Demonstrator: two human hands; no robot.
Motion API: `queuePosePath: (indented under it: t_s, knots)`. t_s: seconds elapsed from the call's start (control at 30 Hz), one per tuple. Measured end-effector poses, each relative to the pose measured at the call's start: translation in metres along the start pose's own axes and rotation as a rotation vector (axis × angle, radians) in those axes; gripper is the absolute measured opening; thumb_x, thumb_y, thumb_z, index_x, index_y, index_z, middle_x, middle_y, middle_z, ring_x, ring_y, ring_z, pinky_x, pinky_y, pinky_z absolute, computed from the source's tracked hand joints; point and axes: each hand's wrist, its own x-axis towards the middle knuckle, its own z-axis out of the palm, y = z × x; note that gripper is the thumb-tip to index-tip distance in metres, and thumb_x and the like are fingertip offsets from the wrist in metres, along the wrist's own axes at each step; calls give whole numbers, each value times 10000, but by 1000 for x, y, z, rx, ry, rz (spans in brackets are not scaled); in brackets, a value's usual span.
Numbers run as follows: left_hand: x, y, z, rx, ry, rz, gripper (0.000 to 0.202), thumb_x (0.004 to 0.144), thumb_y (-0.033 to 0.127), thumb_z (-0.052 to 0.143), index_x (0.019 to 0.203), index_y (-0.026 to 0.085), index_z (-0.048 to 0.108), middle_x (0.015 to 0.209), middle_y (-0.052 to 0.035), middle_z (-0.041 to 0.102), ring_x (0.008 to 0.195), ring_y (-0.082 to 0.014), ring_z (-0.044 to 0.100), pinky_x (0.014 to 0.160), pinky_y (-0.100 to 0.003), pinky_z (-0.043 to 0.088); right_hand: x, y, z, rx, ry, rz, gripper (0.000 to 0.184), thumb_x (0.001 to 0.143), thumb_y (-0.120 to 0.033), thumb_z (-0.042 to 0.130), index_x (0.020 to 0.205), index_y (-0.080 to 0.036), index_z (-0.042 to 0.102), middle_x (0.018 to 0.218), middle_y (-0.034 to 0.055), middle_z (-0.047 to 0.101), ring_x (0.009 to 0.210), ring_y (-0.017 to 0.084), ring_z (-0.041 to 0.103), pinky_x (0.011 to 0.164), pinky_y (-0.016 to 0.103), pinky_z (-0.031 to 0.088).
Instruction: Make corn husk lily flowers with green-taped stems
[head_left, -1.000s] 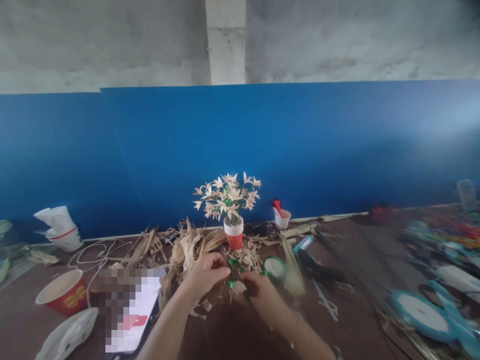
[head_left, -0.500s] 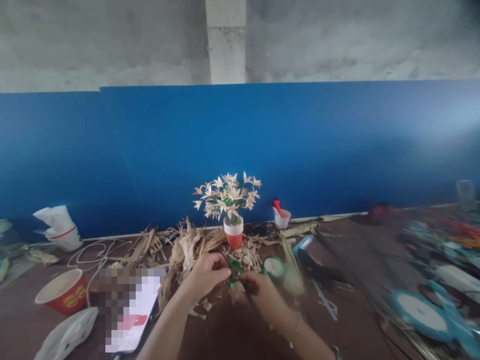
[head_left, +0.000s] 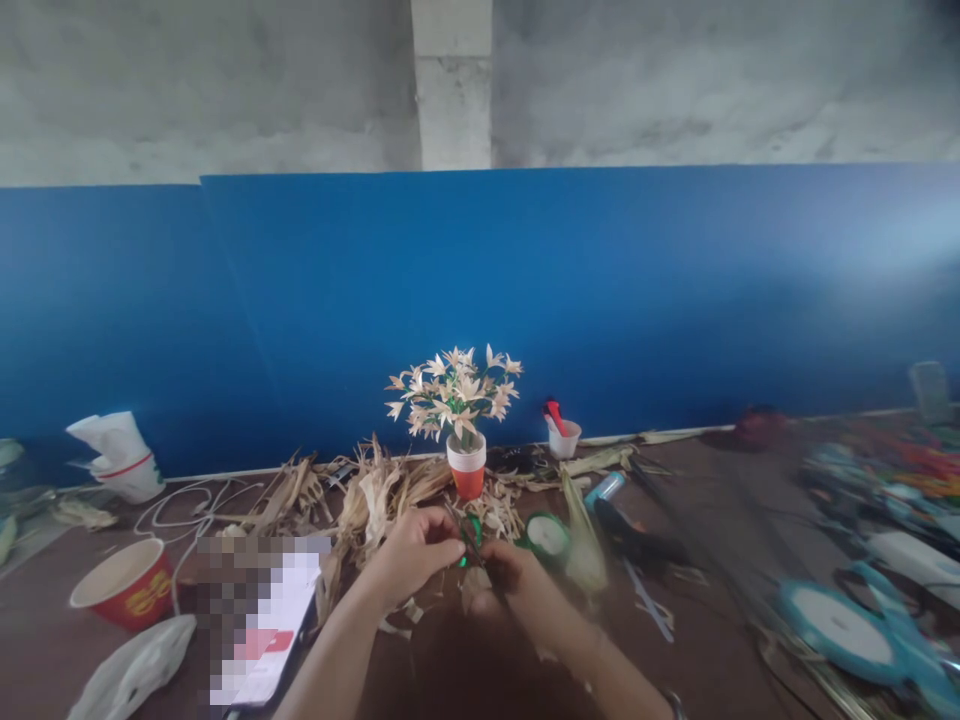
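My left hand (head_left: 411, 549) and my right hand (head_left: 516, 583) meet over the brown table, fingers pinched together. Between them is a thin green strip (head_left: 469, 535) curling in a loop, with a pale dried husk piece (head_left: 474, 584) just below it. Both hands are closed on this green strip. Right behind the hands stands a small orange and white pot (head_left: 468, 470) with cream husk flowers (head_left: 454, 388). A green-edged tape roll (head_left: 547, 534) lies just right of my right hand.
Dried husk leaves (head_left: 375, 490) are heaped behind my hands. At the left are a red paper cup (head_left: 124, 582), white cups (head_left: 120, 455), a white cable (head_left: 180, 502) and a plastic bag (head_left: 131, 672). A small white cup (head_left: 563, 436) stands by the blue board (head_left: 525, 300). Blurred turquoise objects (head_left: 847, 630) lie right.
My hands have drawn slightly closer together around the green strip, and the right hand has edged up and left. Everything else on the table is unmoved.
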Motion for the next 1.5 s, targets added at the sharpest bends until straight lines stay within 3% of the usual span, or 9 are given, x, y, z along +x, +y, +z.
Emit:
queuePosePath:
  t_s: [0.47,0.7,0.77,0.83,0.93,1.1,1.27,1.4,1.5]
  knots:
    - [-2,11,0,65,19,-24,37,634,195,569,607,170,568,533,45,525,515,-106,464,509,-219,337,0,7,1,19,23,17,312,597,-356,779,754,-144,613,678,0,599,645,132,526,586,229,427]
    - [-4,15,-6,-15,28,-55,28,606,191,589,614,171,573,523,41,551,499,-106,479,489,-218,328,2,0,-9,56,40,89,441,597,-397,756,908,-189,523,712,-20,586,601,117,522,541,221,416]
    - [-5,17,-13,-110,46,-87,59,600,206,595,614,177,545,553,23,602,504,-109,505,495,-216,341,2,-11,-19,-55,85,188,459,625,-419,711,959,-210,474,662,-45,557,501,97,473,463,209,371]
    - [-6,18,-22,-194,63,-90,109,590,226,611,612,184,513,586,-5,652,506,-111,525,511,-220,359,1,-22,-29,-318,114,293,346,652,-382,676,884,-211,486,601,-55,528,460,94,451,439,206,340]
    - [-8,17,-33,-218,150,-90,174,586,257,639,706,183,538,561,-8,658,498,-115,534,526,-227,373,-3,-29,-34,-620,89,274,277,657,-250,644,899,-216,514,675,-32,586,566,119,525,509,203,366]
    - [-2,10,-44,48,217,-153,241,606,265,629,821,167,581,633,-10,682,585,-146,590,586,-251,395,-12,-17,-13,-866,-126,160,422,590,-69,544,990,-202,530,852,19,636,786,157,575,680,218,385]
    - [11,-1,-44,441,98,-152,212,642,218,553,850,175,567,607,22,659,546,-147,576,529,-240,367,-18,-26,0,-1139,-277,227,427,607,-84,524,1014,-209,554,850,55,645,792,202,587,632,247,338]
    - [16,-13,-33,620,-25,-205,200,592,140,550,785,185,579,561,28,643,546,-158,586,498,-230,353,-19,-41,0,-1111,-275,180,422,631,-117,508,1039,-220,547,929,57,640,841,203,585,654,251,344]
    - [20,-24,-24,700,-30,-209,240,539,86,556,744,201,604,561,27,634,589,-174,597,518,-236,345,-19,-47,1,-1127,-272,145,458,617,-101,496,1059,-209,539,1019,68,612,923,207,561,705,255,358]
